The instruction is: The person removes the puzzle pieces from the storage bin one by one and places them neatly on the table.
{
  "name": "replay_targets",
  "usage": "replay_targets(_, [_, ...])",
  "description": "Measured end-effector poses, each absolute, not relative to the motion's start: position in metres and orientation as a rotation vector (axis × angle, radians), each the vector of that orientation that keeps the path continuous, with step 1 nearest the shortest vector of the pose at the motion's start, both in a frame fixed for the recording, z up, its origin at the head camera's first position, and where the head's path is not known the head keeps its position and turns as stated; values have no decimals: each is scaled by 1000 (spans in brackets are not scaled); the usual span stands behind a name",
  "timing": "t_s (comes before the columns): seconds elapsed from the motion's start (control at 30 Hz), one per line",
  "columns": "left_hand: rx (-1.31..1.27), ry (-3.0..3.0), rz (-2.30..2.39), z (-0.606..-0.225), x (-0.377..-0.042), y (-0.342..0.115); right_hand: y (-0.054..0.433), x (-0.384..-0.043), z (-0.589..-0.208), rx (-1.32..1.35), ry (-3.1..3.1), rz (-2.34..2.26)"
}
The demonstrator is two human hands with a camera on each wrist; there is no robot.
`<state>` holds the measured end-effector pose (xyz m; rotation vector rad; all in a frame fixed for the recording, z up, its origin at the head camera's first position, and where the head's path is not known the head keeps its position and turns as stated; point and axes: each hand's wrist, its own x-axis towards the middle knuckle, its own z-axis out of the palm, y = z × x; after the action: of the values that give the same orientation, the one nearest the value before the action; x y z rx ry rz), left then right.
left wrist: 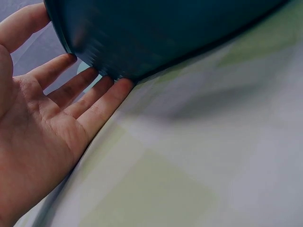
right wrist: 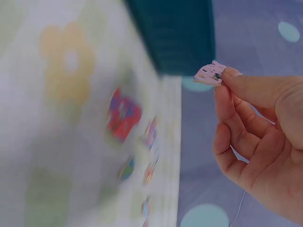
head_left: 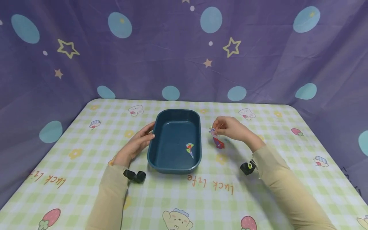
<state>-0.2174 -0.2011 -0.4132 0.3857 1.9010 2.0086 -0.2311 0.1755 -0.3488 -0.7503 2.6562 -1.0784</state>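
Observation:
A dark teal plastic bin lies lengthwise before me, with one colorful sticker on its floor near the right side. Along the bin's left wall, my left hand rests its fingertips, fingers mostly straight; the left wrist view shows the palm beside the bin's outer wall. My right hand pinches a small pink printed sticker between thumb and index finger, just right of the bin. Below it on the table lies a red and blue sticker.
Several more small stickers lie on the table in the right wrist view, among them a green and blue one and a purple one. A checkered tablecloth covers the table. Behind it hangs a purple curtain.

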Motion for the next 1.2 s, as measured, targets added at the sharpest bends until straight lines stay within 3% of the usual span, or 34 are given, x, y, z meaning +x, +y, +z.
replay_targets(0.53, [375,1914,1993,-415,-216,-202,235,-233,-371,-604,2760,-857])
replay_targets(0.97, [393,1890,2004,-413,-217,-202,246,-237,-381,-327,2616,-884])
replay_targets(1.2, [381,1903,1994,-413,-218,-201,245,-237,-379,-307,2654,-805])
